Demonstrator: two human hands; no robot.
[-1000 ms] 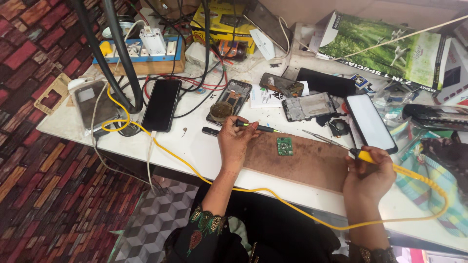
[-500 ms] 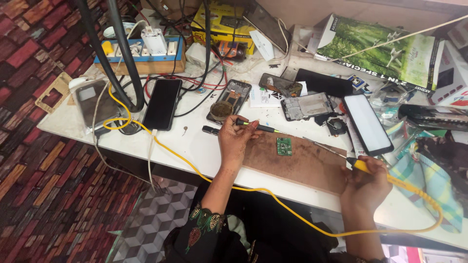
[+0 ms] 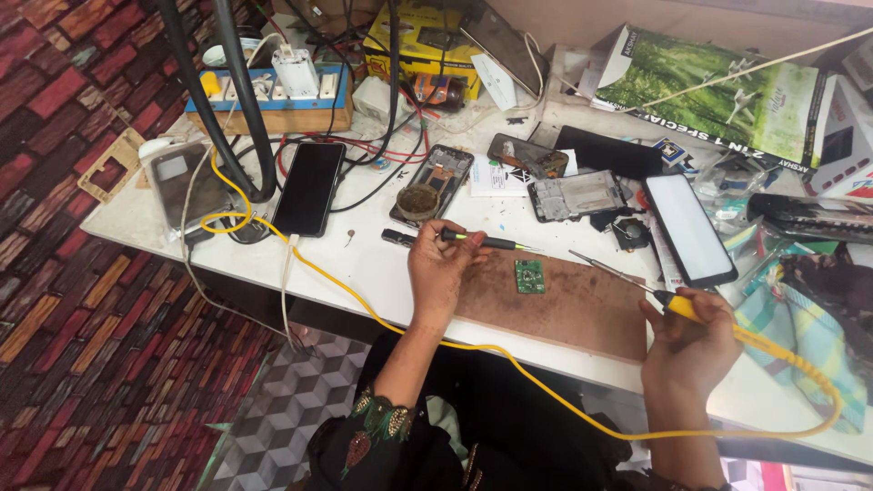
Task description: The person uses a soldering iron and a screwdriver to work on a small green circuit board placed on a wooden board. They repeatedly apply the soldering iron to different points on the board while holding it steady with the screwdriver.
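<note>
- Holding a dark screwdriver [image 3: 473, 239] — black grip, thin metal shaft — your left hand [image 3: 439, 273] rests at the near-left edge of the brown work board [image 3: 582, 305], fingers curled about the handle; the shaft points right, lying level just above the board's far edge.
- Your right hand [image 3: 693, 336] is closed around the yellow handle of a soldering iron [image 3: 677, 307]; its thin metal tip points up and left, over the board's right part.
- The iron's yellow cable [image 3: 509, 359] runs from the handle, loops at the right, then passes along the table's near edge to the far left.
- A small green circuit board [image 3: 529, 275] lies flat on the brown board — between your two hands, touched by neither.
- Beyond the board sit a round tin [image 3: 418, 200] on an opened phone, a black phone [image 3: 309, 188] lying screen up, a white-screened phone [image 3: 689, 227], and a power strip [image 3: 273, 91] at the far left.
</note>
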